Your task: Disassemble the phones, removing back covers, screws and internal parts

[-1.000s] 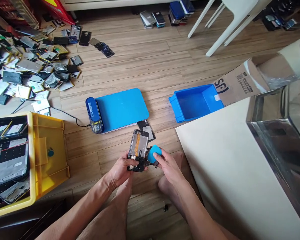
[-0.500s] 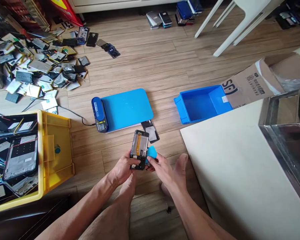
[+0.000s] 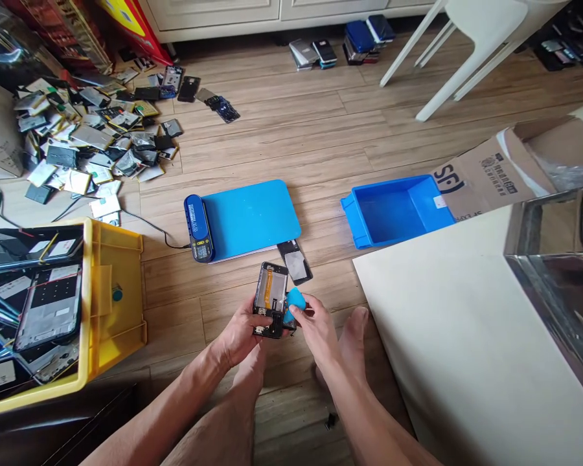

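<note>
left hand [image 3: 240, 330] grips the opened phone frame [image 3: 271, 299] by its lower edge, right hand [image 3: 315, 327] pinching a blue pick [image 3: 295, 301] against its right edge, bare floor [image 3: 311, 136] beyond.

Bare left hand [image 3: 240, 330] and right hand [image 3: 315, 330]; forearms uncovered, no sleeves, rings or watch visible; bare legs and bare feet below.
</note>
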The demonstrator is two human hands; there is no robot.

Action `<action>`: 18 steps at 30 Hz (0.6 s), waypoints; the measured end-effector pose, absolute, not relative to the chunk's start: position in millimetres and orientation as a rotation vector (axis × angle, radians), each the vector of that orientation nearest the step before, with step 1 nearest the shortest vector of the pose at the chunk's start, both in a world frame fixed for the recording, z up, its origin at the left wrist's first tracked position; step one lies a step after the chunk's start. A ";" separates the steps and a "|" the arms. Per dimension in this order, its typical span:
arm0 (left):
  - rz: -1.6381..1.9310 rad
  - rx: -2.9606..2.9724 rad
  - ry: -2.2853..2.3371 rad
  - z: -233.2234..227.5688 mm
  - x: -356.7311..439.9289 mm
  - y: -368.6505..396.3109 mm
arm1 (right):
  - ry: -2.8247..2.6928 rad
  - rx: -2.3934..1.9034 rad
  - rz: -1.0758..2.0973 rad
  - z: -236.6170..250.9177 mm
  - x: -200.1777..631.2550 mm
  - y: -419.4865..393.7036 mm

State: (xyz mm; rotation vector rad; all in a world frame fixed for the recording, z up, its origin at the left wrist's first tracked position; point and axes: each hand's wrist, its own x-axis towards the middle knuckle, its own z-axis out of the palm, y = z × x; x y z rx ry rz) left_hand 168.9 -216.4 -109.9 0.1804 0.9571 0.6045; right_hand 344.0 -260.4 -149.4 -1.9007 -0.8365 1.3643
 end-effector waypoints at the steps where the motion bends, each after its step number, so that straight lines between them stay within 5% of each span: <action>1: 0.610 0.166 0.970 -110.4 169.7 -217.8 | -0.830 -1.895 1.359 -150.2 344.2 -257.9; 11: 0.663 0.041 1.091 -119.8 162.9 -217.7 | -0.592 -1.729 1.432 -152.2 346.5 -251.2; 18: 0.754 0.041 1.114 -126.8 152.4 -212.5 | -0.661 -2.023 1.292 -170.2 373.9 -276.3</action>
